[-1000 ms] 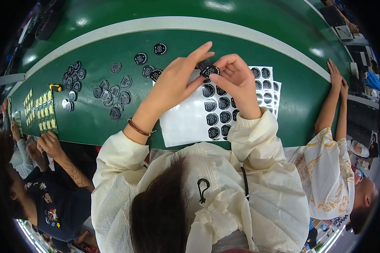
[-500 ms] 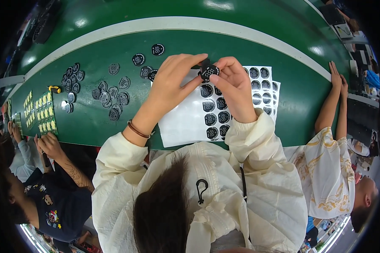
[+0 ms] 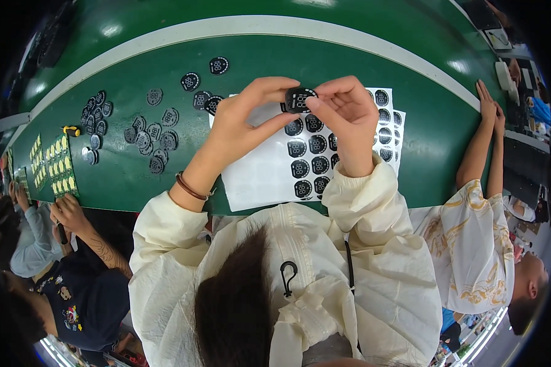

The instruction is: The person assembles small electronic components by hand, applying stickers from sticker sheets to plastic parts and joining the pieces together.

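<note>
Head-height fisheye view, downward (fairly close) onto the table (image 3: pixel 428 162)

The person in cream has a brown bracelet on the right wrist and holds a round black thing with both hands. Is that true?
Not quite: the head view shows the brown bracelet on the left wrist, not the right. The left hand and right hand do hold the round black piece.

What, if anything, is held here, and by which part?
A black disc, near its edges: left grip at the left, right grip at the right.
</note>
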Motion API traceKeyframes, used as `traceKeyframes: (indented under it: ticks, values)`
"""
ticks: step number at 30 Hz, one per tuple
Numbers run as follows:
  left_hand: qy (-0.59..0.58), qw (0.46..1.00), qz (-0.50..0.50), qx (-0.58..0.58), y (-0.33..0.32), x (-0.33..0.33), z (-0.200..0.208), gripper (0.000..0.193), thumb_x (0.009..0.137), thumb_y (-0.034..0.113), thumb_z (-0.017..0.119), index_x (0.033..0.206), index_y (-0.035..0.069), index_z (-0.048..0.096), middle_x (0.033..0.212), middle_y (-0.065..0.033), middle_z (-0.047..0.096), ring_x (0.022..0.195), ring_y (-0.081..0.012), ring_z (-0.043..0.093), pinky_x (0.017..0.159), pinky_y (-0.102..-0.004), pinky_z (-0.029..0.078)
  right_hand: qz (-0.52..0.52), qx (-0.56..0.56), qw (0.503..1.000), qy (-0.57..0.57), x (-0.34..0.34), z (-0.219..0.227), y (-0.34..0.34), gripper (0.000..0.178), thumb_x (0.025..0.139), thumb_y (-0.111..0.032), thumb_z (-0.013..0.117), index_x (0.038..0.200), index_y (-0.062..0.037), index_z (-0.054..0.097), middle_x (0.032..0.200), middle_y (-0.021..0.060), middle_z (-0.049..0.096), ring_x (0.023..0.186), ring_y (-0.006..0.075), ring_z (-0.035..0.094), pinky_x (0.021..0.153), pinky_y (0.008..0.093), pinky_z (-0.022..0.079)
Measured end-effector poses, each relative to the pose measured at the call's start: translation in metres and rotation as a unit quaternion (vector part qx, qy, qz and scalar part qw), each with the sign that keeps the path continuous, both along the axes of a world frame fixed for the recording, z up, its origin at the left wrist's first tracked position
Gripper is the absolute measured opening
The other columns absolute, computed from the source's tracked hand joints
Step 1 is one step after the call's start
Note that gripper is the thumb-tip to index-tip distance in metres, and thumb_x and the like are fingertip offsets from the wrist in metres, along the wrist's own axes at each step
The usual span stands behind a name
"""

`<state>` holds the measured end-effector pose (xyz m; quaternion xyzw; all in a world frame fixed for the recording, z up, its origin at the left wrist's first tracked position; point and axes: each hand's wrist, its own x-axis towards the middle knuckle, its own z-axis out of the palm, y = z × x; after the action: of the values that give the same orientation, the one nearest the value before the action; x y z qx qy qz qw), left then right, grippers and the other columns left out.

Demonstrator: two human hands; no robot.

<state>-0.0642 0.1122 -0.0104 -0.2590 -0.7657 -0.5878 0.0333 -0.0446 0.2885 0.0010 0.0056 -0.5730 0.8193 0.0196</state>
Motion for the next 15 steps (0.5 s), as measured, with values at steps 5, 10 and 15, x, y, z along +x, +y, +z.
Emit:
traceKeyframes:
  ticks: [5, 10, 15]
  values:
    - [-0.017, 1.000, -0.009, -0.005, -0.0018, 0.0026, 0.0025, 0.044, 0.073, 0.001, 0.072, 0.114, 0.002, 0.058, 0.104, -0.0088, 0.067, 0.094, -0.0190, 0.066, 0.081, -0.0277, 0.050, 0.005, 0.043, 0.999, 0.025, 0.0027, -0.0023, 0.0005, 0.017, 0.076, 0.008, 0.069, 0.089, 0.0015, 0.060, 0.086, 0.0075, 0.063, 0.080, 0.0120, 0.061, 0.074, 0.0244, 0.051]
    - [0.020, 1.000, -0.002, -0.007, -0.0021, 0.0034, -0.0029, 0.042, 0.074, 0.007, 0.073, 0.113, 0.007, 0.059, 0.105, -0.0058, 0.065, 0.089, -0.0182, 0.067, 0.075, -0.0267, 0.052, 0.001, 0.047, 0.999, 0.021, 0.0052, -0.0016, -0.0015, 0.017, 0.076, 0.007, 0.070, 0.088, 0.0013, 0.060, 0.086, 0.0074, 0.064, 0.081, 0.0128, 0.062, 0.076, 0.0250, 0.051]
    - [0.016, 1.000, -0.003, -0.009, -0.0026, 0.0044, -0.0032, 0.042, 0.074, 0.007, 0.074, 0.113, 0.006, 0.059, 0.106, -0.0056, 0.065, 0.088, -0.0180, 0.067, 0.075, -0.0269, 0.053, 0.002, 0.050, 0.999, 0.020, 0.0058, -0.0018, -0.0014, 0.017, 0.076, 0.006, 0.070, 0.088, 0.0011, 0.060, 0.086, 0.0074, 0.064, 0.081, 0.0132, 0.063, 0.076, 0.0253, 0.051]
